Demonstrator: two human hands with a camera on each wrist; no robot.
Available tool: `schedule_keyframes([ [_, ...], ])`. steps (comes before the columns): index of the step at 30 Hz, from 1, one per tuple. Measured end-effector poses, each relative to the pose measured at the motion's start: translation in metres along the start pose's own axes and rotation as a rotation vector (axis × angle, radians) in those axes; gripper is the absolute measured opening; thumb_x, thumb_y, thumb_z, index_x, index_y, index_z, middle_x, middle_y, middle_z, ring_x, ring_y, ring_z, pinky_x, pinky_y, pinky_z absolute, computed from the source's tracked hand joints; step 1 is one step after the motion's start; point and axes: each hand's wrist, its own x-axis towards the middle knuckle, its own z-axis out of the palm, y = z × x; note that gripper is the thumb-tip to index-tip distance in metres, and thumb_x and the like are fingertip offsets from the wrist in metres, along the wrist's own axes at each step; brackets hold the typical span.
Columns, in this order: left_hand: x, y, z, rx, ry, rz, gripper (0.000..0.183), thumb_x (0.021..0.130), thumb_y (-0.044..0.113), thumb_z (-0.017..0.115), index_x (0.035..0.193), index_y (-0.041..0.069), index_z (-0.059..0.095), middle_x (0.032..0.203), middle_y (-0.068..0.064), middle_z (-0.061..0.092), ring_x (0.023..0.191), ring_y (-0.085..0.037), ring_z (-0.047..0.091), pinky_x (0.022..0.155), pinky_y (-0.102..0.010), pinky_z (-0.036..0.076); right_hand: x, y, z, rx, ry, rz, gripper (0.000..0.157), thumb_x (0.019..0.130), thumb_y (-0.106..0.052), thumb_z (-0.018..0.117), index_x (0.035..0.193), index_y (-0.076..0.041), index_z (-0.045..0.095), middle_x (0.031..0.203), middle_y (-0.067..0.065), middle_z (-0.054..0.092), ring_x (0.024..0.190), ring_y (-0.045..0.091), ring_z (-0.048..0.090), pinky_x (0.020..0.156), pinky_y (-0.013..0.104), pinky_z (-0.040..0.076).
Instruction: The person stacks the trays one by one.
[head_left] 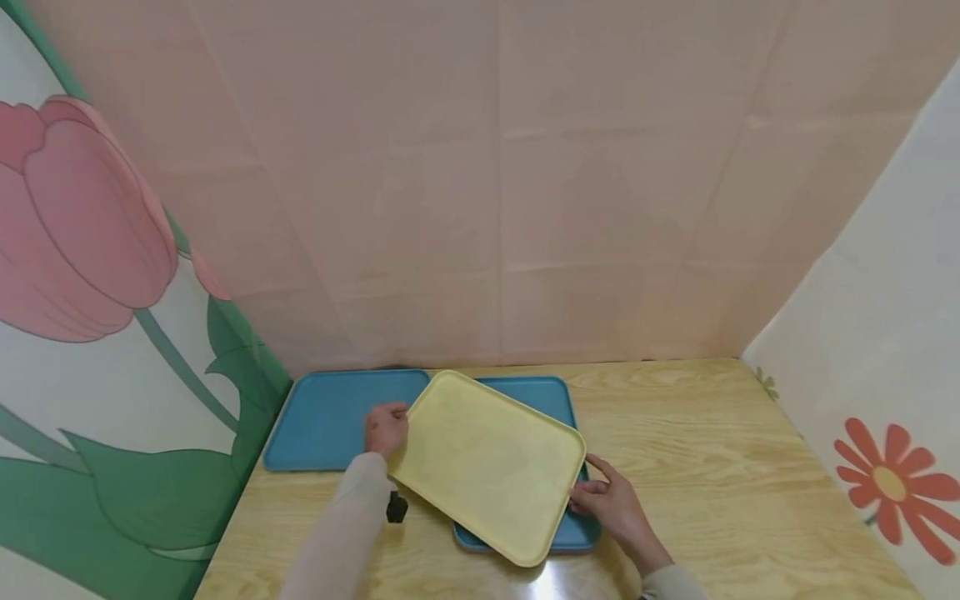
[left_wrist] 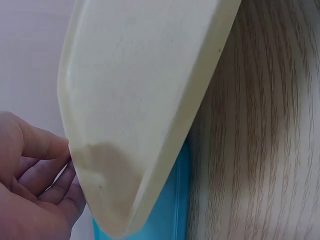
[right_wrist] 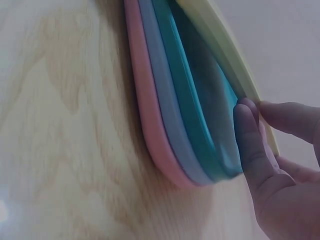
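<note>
A yellow rectangular tray [head_left: 487, 467] is held up, turned at an angle, by both hands. My left hand [head_left: 386, 429] pinches its left short edge, thumb and fingertips on the rim in the left wrist view. At the opposite short edge, my right hand [head_left: 613, 500] pinches the rim between thumb and fingers. Below it lies a stack of trays, with a blue tray [head_left: 536, 390] on top, largely hidden by the yellow one. In the right wrist view, a grey-blue tray [right_wrist: 167, 117] and a pink tray [right_wrist: 150, 115] show under the blue one.
A separate blue tray [head_left: 322, 417] lies at the left of the wooden table [head_left: 720, 467], beside my left hand. A pinkish covering [head_left: 495, 183] stands behind the table. Flower-printed panels flank it, with a tulip [head_left: 97, 200] on the left and a red flower [head_left: 892, 483] on the right.
</note>
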Motion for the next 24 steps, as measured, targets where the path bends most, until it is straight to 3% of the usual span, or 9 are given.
schedule_keyframes([
  [24,-0.004,0.002,0.019,0.000,-0.119,0.005,0.031,0.089,-0.005,0.059,0.117,-0.003,0.072,0.108,-0.018,0.072,0.106,-0.036,0.066,0.092,-0.049,0.054,-0.003,0.006,-0.027,-0.009,-0.083,-0.003,0.074,0.087,0.016,0.065,0.148,0.017,0.023,0.084,0.017,0.070,0.070,0.016,0.068,0.068,0.029,0.060],
])
